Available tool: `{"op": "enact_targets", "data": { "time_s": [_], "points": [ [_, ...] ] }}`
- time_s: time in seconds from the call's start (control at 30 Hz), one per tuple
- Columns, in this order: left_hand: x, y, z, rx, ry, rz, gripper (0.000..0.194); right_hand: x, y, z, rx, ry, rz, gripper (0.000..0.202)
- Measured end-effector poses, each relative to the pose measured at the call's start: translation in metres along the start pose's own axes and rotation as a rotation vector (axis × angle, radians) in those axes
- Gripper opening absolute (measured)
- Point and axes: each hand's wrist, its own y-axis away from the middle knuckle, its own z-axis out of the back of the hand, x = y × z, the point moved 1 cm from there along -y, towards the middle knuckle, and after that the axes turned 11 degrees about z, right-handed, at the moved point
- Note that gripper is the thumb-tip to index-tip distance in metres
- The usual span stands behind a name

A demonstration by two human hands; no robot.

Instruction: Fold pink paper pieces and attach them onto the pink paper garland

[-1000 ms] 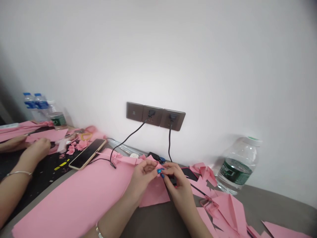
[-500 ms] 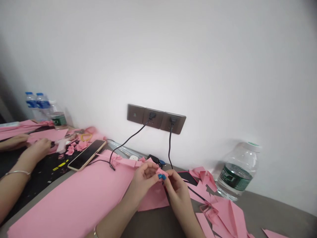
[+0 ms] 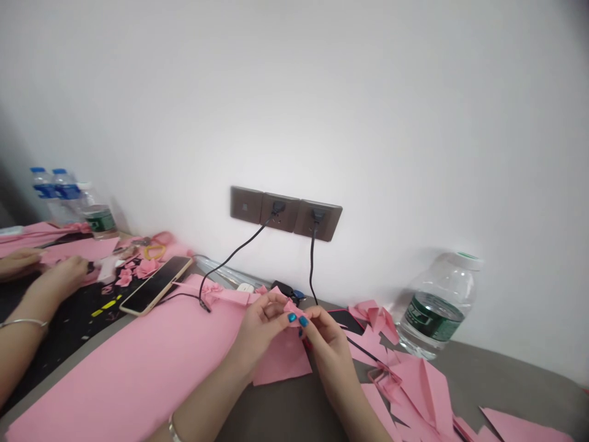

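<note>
Between my two hands is a small folded piece of pink paper (image 3: 291, 307), pinched at the fingertips. My left hand (image 3: 265, 326) grips it from the left, thumb and fingers closed. From the right, my right hand (image 3: 327, 337) holds the same piece between thumb and forefinger. The thumbs lie close to each other, and the fingers hide part of the paper. Under and left of my hands lies a large pink paper sheet (image 3: 147, 362). Cut and folded pink scraps (image 3: 421, 393) are scattered to the right.
A water bottle (image 3: 435, 307) stands at the right by the wall. Cables run from the wall sockets (image 3: 280, 212) to the table. A phone (image 3: 156, 285) lies to the left. Further left, another person's hands (image 3: 64, 276) work with pink paper, near more bottles (image 3: 99, 215).
My thumbs have moved slightly apart on the pink piece, showing more of it. The view has shifted a little, so everything sits slightly further left and higher.
</note>
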Motion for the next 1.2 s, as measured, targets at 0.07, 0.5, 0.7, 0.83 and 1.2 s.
{"op": "enact_targets", "data": {
  "time_s": [0.07, 0.5, 0.7, 0.83, 1.2],
  "points": [
    [0.001, 0.0, 0.0, 0.026, 0.029, 0.018, 0.029, -0.002, 0.0, 0.001, 0.014, -0.085, -0.048, 0.03],
    [-0.006, 0.008, -0.006, 0.205, 0.014, 0.001, 0.029, 0.014, 0.003, 0.0, 0.142, -0.573, -0.381, 0.021],
    [-0.006, 0.008, -0.005, 0.196, -0.021, -0.012, 0.036, 0.017, 0.004, 0.0, 0.193, -0.605, -0.399, 0.022],
    [-0.007, 0.009, -0.004, 0.227, -0.019, 0.028, 0.037, 0.02, 0.004, -0.002, 0.222, -0.643, -0.414, 0.023],
    [-0.007, 0.009, -0.002, 0.294, -0.048, 0.068, 0.041, 0.025, 0.007, 0.003, 0.302, -0.57, -0.469, 0.03]
  ]
}}
